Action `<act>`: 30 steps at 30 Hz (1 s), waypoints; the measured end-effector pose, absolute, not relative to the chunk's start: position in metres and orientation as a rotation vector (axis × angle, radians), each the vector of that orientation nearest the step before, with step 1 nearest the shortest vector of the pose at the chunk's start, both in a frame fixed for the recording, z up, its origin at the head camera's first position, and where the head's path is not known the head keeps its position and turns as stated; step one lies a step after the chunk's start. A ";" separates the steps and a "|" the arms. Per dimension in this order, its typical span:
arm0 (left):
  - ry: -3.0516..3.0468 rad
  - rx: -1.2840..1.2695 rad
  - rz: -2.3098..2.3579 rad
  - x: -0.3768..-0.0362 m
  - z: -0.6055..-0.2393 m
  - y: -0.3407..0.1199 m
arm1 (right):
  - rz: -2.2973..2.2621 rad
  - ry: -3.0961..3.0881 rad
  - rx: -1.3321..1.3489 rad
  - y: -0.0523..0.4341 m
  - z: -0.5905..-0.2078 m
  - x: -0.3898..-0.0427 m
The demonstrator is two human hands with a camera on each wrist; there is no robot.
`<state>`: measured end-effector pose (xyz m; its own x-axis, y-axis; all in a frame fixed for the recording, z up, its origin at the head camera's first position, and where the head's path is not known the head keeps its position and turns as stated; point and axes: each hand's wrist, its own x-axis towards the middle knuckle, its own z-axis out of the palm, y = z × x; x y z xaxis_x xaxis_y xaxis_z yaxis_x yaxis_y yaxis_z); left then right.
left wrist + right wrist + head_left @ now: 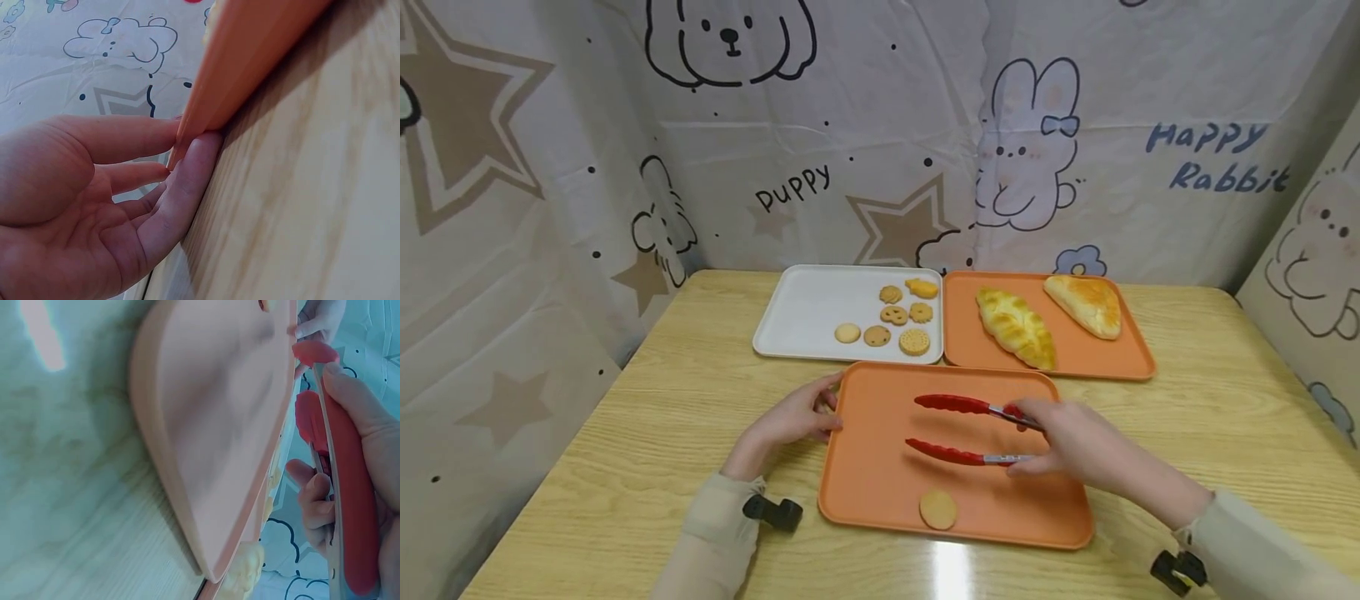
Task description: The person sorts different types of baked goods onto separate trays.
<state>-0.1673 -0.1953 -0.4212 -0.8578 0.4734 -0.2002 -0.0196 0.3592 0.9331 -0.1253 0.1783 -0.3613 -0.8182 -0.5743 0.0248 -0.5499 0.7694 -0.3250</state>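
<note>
A: How could this step go well?

B: Judging by the scene, the near orange tray (880, 492) should stay steadied by the left hand (793, 417), its straight fingers pressing the tray's left rim.

A: And the tongs?

B: The red tongs (958, 429) hover open over the tray's middle, pinched by the right hand (1075, 446). The round cookie (938, 509) lies at the tray's near edge, apart from the fingers.

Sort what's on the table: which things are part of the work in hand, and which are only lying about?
In use: tongs in the right hand; near tray, steadied by the left hand; the biscuit on it; biscuits on the white tray.
Lying about: two breads on the far orange tray.
</note>
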 end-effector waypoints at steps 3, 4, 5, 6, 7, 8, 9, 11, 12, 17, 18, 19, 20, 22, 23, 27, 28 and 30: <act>2.182 0.397 1.516 -0.167 -0.422 -0.195 | -0.496 2.857 -0.948 0.184 -0.360 -0.118; 2.181 0.398 1.518 -0.167 -0.422 -0.195 | -0.497 2.844 -0.960 0.186 -0.360 -0.116; 2.178 0.397 1.521 -0.167 -0.422 -0.195 | -0.498 2.835 -0.960 0.188 -0.359 -0.113; 2.177 0.397 1.523 -0.167 -0.422 -0.195 | -0.498 2.828 -0.966 0.189 -0.359 -0.111; 2.174 0.396 1.526 -0.167 -0.423 -0.195 | -0.502 2.818 -0.967 0.191 -0.359 -0.108; 2.173 0.395 1.527 -0.167 -0.423 -0.195 | -0.513 2.808 -0.968 0.192 -0.359 -0.105; 2.172 0.392 1.528 -0.167 -0.423 -0.195 | -0.515 2.804 -0.972 0.194 -0.359 -0.102; 2.173 0.385 1.528 -0.167 -0.423 -0.195 | -0.530 2.792 -0.996 0.196 -0.359 -0.097; 2.174 0.382 1.527 -0.167 -0.423 -0.195 | -0.536 2.782 -1.015 0.198 -0.359 -0.095; 2.184 0.364 1.526 -0.167 -0.422 -0.194 | -0.560 2.749 -1.082 0.202 -0.363 -0.090; 2.187 0.364 1.525 -0.167 -0.422 -0.194 | -0.565 2.749 -1.084 0.202 -0.364 -0.089; 2.187 0.362 1.524 -0.166 -0.421 -0.194 | -0.568 2.753 -1.080 0.202 -0.365 -0.090; 2.189 0.357 1.525 -0.166 -0.421 -0.194 | -0.573 2.762 -1.074 0.202 -0.366 -0.090; 2.191 0.360 1.521 -0.166 -0.420 -0.194 | -0.568 2.784 -1.043 0.201 -0.367 -0.093; 2.190 0.365 1.521 -0.166 -0.420 -0.195 | -0.559 2.802 -1.028 0.201 -0.367 -0.095; 2.190 0.367 1.515 -0.167 -0.420 -0.195 | -0.509 2.847 -0.942 0.199 -0.367 -0.103; 2.187 0.372 1.514 -0.167 -0.420 -0.195 | -0.500 2.853 -0.937 0.199 -0.367 -0.104; 2.181 0.374 1.514 -0.166 -0.419 -0.195 | -0.492 2.848 -0.918 0.199 -0.365 -0.105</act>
<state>-0.1661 -0.1953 -0.4189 -0.8588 0.4663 -0.2121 -0.0357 0.3586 0.9328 -0.1052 0.1994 -0.3651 -0.8114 -0.5845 -0.0047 -0.5491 0.7648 -0.3370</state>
